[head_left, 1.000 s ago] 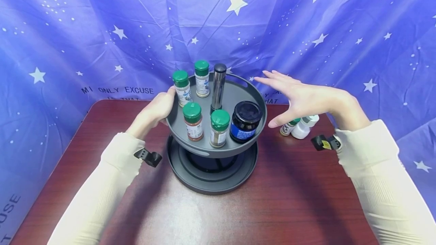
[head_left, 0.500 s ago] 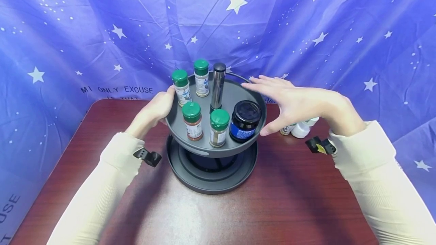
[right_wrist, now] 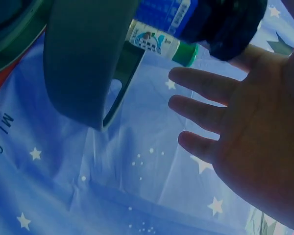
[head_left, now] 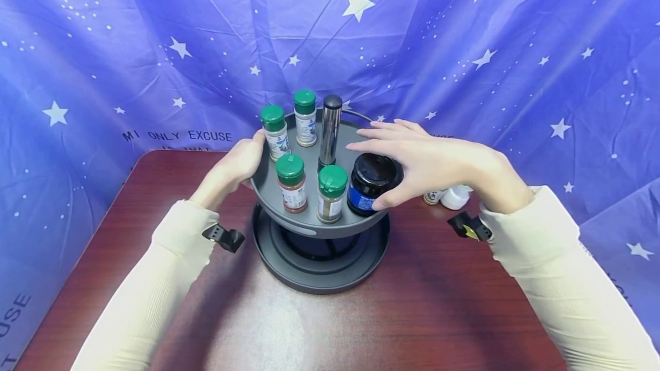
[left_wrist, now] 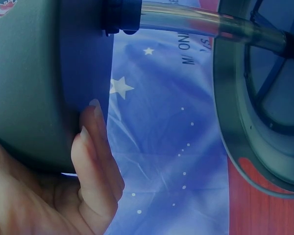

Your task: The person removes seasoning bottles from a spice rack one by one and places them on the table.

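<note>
A two-tier grey turntable rack stands on the table, its upper tray [head_left: 289, 221] joined by a metal post [head_left: 330, 136] to the lower tray [head_left: 322, 286]. My left hand [head_left: 239, 162] grips the upper tray's left edge; in the left wrist view its fingers [left_wrist: 95, 178] curl beneath the tray. Over the tray's right side, my right hand [head_left: 438, 165] spreads around a dark jar [head_left: 372, 173] with a black lid and blue label. Its thumb lies in front of the jar and the other fingers behind. Whether it touches the jar, I cannot tell.
Several green-capped spice bottles, including a red-filled one [head_left: 294, 198], a brown-filled one [head_left: 330, 205] and two pale ones at the back left, stand on the upper tray. Behind my right hand, a white bottle [head_left: 455, 198] and another small bottle [head_left: 432, 196] are partly hidden. A starry curtain [head_left: 330, 39] hangs behind.
My right hand has moved left, from beside the rack to around the dark jar. My left hand and the rack have hardly moved.
</note>
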Motion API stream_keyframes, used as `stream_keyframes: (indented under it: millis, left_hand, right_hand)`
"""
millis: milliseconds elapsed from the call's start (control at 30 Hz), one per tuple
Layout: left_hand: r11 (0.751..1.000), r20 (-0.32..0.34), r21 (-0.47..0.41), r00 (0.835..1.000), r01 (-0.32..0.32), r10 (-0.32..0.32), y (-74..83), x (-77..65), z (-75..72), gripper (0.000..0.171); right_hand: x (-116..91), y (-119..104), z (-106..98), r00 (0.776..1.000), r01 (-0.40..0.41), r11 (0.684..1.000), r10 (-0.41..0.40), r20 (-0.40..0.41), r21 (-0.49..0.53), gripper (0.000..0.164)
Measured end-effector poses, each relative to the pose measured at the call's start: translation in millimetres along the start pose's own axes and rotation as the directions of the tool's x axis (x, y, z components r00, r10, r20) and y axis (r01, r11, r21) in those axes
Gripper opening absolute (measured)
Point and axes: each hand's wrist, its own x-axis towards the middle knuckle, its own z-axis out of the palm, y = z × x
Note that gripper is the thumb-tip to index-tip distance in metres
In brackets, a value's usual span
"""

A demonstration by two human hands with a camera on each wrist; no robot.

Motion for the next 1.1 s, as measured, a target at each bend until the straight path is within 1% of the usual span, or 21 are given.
stream_keyframes:
  millis: [300, 467, 533, 700, 833, 967, 1100]
  left_hand:
    - [1.0, -0.008, 0.006, 1.0, 0.004, -0.004, 0.0, 0.2, -1.0, 0.078]
    - [1.0, 0.004, 0.007, 1.0, 0.007, -0.007, 1.2, -0.5, -1.0, 0.08]
    - [1.0, 0.002, 0.009, 1.0, 0.008, -0.008, 1.2, -0.3, -0.9, 0.08]
    - [1.0, -0.005, 0.01, 1.0, 0.011, -0.011, 1.3, -0.7, -0.4, 0.078]
    - [1.0, -0.008, 0.005, 1.0, 0.011, -0.011, 2.1, -1.1, -0.4, 0.077]
    - [1.0, -0.013, 0.004, 1.0, 0.015, -0.014, 2.1, -1.0, -0.5, 0.077]
    - [1.0, -0.014, 0.001, 1.0, 0.015, -0.015, 1.4, -0.5, -0.2, 0.077]
  right_hand:
    - [14.4, -10.7, 11.6, 0.994, 0.098, 0.995, -0.099, -0.045, -0.015, 0.073]
    - [17.7, -14.1, 15.8, 0.993, 0.109, 0.994, -0.108, -0.044, 0.023, 0.066]
    - [18.4, -14.8, 16.8, 0.993, 0.108, 0.994, -0.107, -0.043, 0.019, 0.064]
    - [20.0, -16.0, 20.3, 0.988, 0.132, 0.99, -0.134, -0.071, -0.039, 0.06]
    - [20.7, -15.5, 24.3, 0.978, 0.156, 0.983, -0.167, -0.121, -0.097, 0.055]
    - [22.4, -14.3, 28.6, 0.96, 0.189, 0.969, -0.216, -0.177, -0.156, 0.044]
    - [23.7, -14.3, 30.9, 0.949, 0.196, 0.963, -0.234, -0.209, -0.184, 0.034]
